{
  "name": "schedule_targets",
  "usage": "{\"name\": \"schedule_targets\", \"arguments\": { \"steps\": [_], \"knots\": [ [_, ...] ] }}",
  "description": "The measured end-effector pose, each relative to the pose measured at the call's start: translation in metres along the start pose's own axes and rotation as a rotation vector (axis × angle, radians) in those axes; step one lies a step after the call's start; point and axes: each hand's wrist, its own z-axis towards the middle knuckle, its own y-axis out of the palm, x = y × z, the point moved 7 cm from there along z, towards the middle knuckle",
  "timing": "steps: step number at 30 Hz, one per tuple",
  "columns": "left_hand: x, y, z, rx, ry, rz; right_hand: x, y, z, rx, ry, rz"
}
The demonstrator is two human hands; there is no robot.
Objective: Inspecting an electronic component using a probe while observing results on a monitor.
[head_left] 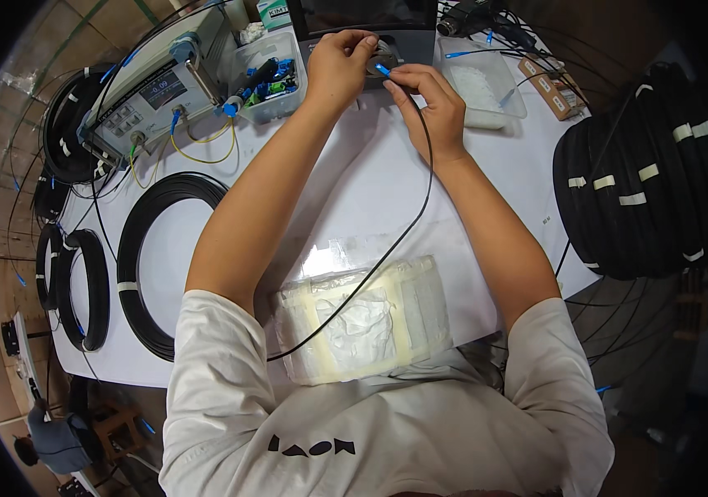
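At twelve o'clock my right hand (430, 99) pinches the blue connector (382, 69) of the black cable (404, 228) and my left hand (339, 62) grips the round device (385, 56), so I judge the connector not yet seated.

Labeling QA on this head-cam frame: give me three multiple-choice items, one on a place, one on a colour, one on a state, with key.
1. Where does the single large black cable coil lie?
A. on the white table, to the person's left
B. on the person's lap
C. on the grey test instrument

2. What colour is the connector pinched by the right hand?
A. red
B. blue
C. yellow

3. How does the thin black cable run from the connector?
A. cut short at the wrist
B. wound around the left hand
C. loose along the right forearm and over the taped white packet

Key: 1 A, the coil rests flat on the tabletop at left. 2 B, the tip shows bright blue. 3 C, its line crosses the packet.
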Motion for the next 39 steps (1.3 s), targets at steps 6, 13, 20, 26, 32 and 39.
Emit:
{"name": "schedule_targets", "arguments": {
  "steps": [6,13,20,26,32,39],
  "knots": [
    [-0.002,-0.003,0.001,0.015,-0.001,0.009,-0.014,0.0,0.006,-0.018,-0.151,-0.141],
    [-0.001,-0.003,0.0,-0.019,-0.024,-0.024,-0.03,0.011,0.02,-0.059,-0.249,-0.305],
    [-0.002,-0.004,-0.004,-0.016,-0.026,-0.057,-0.021,0.014,0.023,-0.127,-0.133,-0.324],
    [-0.006,-0.005,-0.009,-0.047,-0.067,-0.119,-0.013,-0.001,0.009,-0.026,-0.115,-0.174],
    [-0.005,-0.006,-0.006,-0.034,-0.014,-0.105,-0.009,0.001,0.009,-0.021,-0.102,-0.16],
    [-0.005,-0.005,-0.005,-0.035,-0.02,-0.11,-0.012,0.002,0.01,-0.018,-0.161,-0.162]
  ]
}}
